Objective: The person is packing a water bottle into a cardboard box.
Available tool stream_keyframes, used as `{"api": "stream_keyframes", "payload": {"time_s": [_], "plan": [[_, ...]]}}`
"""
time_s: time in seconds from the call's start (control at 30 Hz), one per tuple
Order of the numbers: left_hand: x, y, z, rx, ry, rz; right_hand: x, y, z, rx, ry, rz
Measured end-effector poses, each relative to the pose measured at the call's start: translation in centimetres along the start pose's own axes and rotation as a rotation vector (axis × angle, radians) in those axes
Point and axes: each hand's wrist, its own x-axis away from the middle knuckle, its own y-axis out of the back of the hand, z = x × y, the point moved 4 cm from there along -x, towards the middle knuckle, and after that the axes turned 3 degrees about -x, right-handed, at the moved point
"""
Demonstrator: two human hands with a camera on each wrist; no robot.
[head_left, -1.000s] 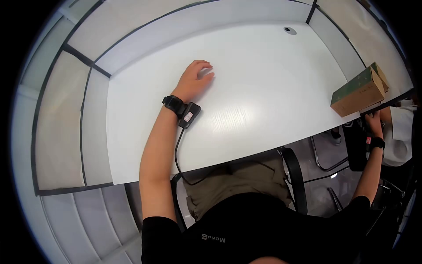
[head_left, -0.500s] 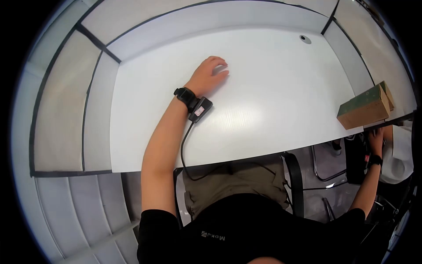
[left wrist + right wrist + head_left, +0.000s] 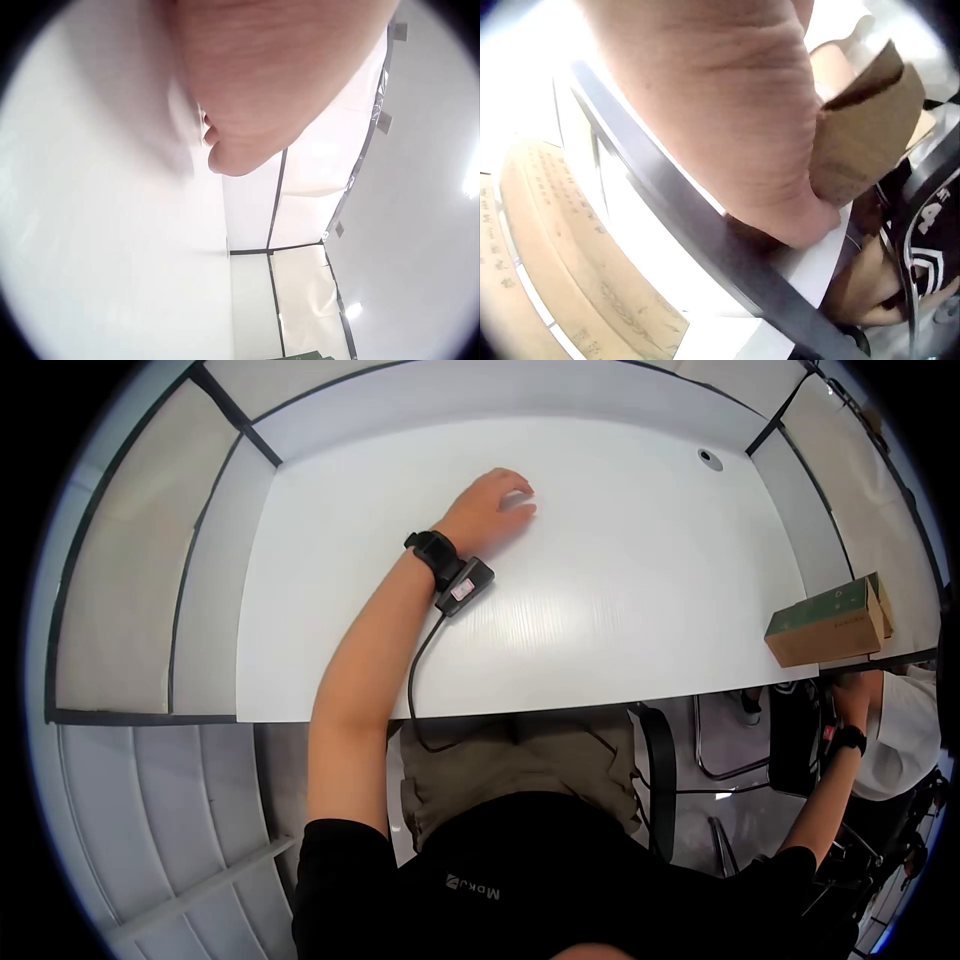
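Left hand (image 3: 487,512): over the worktop (image 3: 620,580), toward its back edge; head view can't settle whether it touches.
Left fingers: released, loosely bent, thumb spread away, nothing held.
Wrist camera (image 3: 465,588): strapped on the left wrist, cable running down past the worktop's front edge.
Right hand (image 3: 853,698): past the worktop's right end, just outside the black rail (image 3: 667,180).
Right fingers: grasping the cardboard (image 3: 866,139); thumb side shows against it, the other fingers are hidden.
Cardboard location: in the right hand, beyond the rail, tilted up; near a person in white (image 3: 905,730).
Boxes (image 3: 822,632): two, green and brown, close together at the worktop's right end, inside the rail; printed characters on the brown sides in the right wrist view.
Cable hole (image 3: 710,460): back right of the worktop.
Change vs 1 s ago: head view has turned, so the worktop's front edge sits flatter and higher in frame. Against the worktop, left hand and boxes hold about the same spots. Right hand stays outside the rail.
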Motion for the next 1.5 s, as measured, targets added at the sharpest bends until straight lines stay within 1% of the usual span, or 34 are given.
{"api": "stream_keyframes", "payload": {"time_s": [0.1, 0.13, 0.2, 0.23, 0.27, 0.33, 0.37, 0.4, 0.43, 0.47, 0.5, 0.53, 0.57, 0.6, 0.63, 0.7, 0.77, 0.8, 0.87, 0.9, 0.93, 0.97, 1.0, 1.03, 1.07, 1.1, 1.13, 1.2, 1.27, 1.3, 1.33, 1.37, 1.43, 1.5], "plan": [[-0.2, 0.0, 0.3, -0.039, -0.025, 0.007, -1.7, -1.6, -1.1, -0.213, 0.045, -0.022], [-0.2, 0.0, 0.2, -0.032, -0.017, 0.014, -1.9, -1.8, -1.2, -0.289, 0.039, 0.044], [-0.2, 0.0, 0.1, -0.026, -0.016, 0.009, -1.6, -1.0, -1.4, -0.216, 0.048, -0.014], [-0.1, 0.0, 0.1, -0.029, -0.022, 0.000, -0.6, -0.4, -0.4, -0.180, 0.053, -0.035], [0.0, 0.0, 0.1, -0.033, -0.025, -0.009, 0.8, 0.1, -0.2, -0.184, -0.095, 0.049], [0.2, 0.1, 0.0, -0.046, -0.016, -0.004, 3.7, 0.5, -2.1, -0.456, -0.137, 0.156], [0.2, 0.1, 0.0, -0.050, -0.016, -0.002, 5.3, 0.6, -3.8, -0.528, -0.111, 0.255], [0.1, 0.0, -0.1, -0.044, -0.007, -0.001, 7.3, 0.4, -4.9, -0.646, -0.183, 0.331], [0.1, 0.0, -0.1, -0.038, 0.003, 0.000, 10.4, 0.0, -5.5, -0.871, -0.288, 0.317], [0.1, 0.0, 0.0, -0.034, 0.013, -0.001, 13.1, -1.5, -8.1, -0.923, -0.463, 0.270], [0.2, 0.0, 0.0, -0.035, -0.008, -0.005, 15.9, -3.3, -9.4, -1.071, -0.517, 0.145], [0.1, 0.0, 0.0, -0.039, -0.029, -0.012, 17.8, -6.1, -12.3, -1.087, -0.523, 0.075], [0.1, 0.0, 0.2, -0.044, -0.047, -0.020, 21.7, -7.0, -10.0, -1.410, -0.420, -0.129], [0.0, 0.0, 0.3, -0.028, -0.031, -0.023, 24.0, -6.6, -6.9, -1.470, -0.545, -0.202], [0.0, -0.1, 0.3, -0.013, -0.014, -0.024, 24.5, -6.4, -4.2, -1.515, -0.552, -0.188], [0.0, -0.3, 0.6, 0.013, -0.004, -0.023, 26.4, -6.4, -1.9, -1.651, -0.505, -0.214], [-0.2, -0.1, 0.6, 0.027, -0.027, -0.016, 26.6, -4.1, 2.3, -1.651, -0.356, -0.187], [-0.1, 0.2, 0.6, 0.094, 0.014, -0.016, 25.8, -2.0, 5.6, -1.656, -0.281, -0.181], [0.1, 0.3, 0.0, 0.235, 0.091, -0.019, 23.2, 0.3, 10.5, -1.503, -0.130, -0.136], [0.0, 0.2, -0.1, 0.332, 0.106, -0.019, 21.3, 2.0, 14.4, -1.323, -0.086, -0.119], [-0.1, 0.1, -0.1, 0.431, 0.122, -0.022, 19.0, 2.3, 16.4, -1.211, -0.012, -0.011], [-0.2, 0.1, -0.1, 0.532, 0.142, -0.029, 16.7, 5.0, 23.9, -1.116, 0.038, -0.046], [0.2, 0.7, -1.1, 0.534, 0.158, -0.011, 14.3, 6.6, 29.9, -1.138, 0.132, -0.020], [0.3, 0.7, -1.7, 0.598, 0.152, 0.003, 12.2, 8.8, 36.1, -1.006, 0.331, -0.050], [0.4, 0.8, -2.3, 0.659, 0.145, 0.017, 11.3, 11.6, 42.4, -0.943, 0.438, -0.256], [0.5, 0.8, -2.7, 0.719, 0.136, 0.035, 9.7, 11.6, 44.8, -0.922, 0.395, -0.157], [0.3, 0.5, -2.6, 0.759, 0.123, 0.079, 8.5, 12.0, 47.6, -0.874, 0.399, -0.168], [0.6, 0.7, -3.1, 0.814, 0.131, 0.186, 6.3, 11.4, 51.9, -0.928, 0.390, -0.156], [0.4, -0.4, -2.2, 0.907, 0.111, 0.097, 4.6, 10.8, 56.0, -0.856, 0.470, -0.222], [0.1, -0.7, -1.8, 0.956, 0.100, 0.048, 4.2, 10.6, 58.1, -0.840, 0.517, -0.202], [0.0, -0.4, -2.0, 1.020, 0.055, 0.098, 4.1, 9.9, 60.2, -0.798, 0.561, -0.221], [0.0, -0.1, -1.9, 1.015, 0.066, 0.043, 4.1, 9.2, 62.1, -0.757, 0.609, -0.240], [0.2, 0.4, -1.5, 1.009, 0.096, -0.077, 4.0, 8.2, 65.3, -0.820, 0.566, -0.043], [-0.4, 1.3, -0.3, 1.182, 0.118, -0.125, 3.6, 6.9, 66.9, -0.943, 0.526, 0.157]]}}
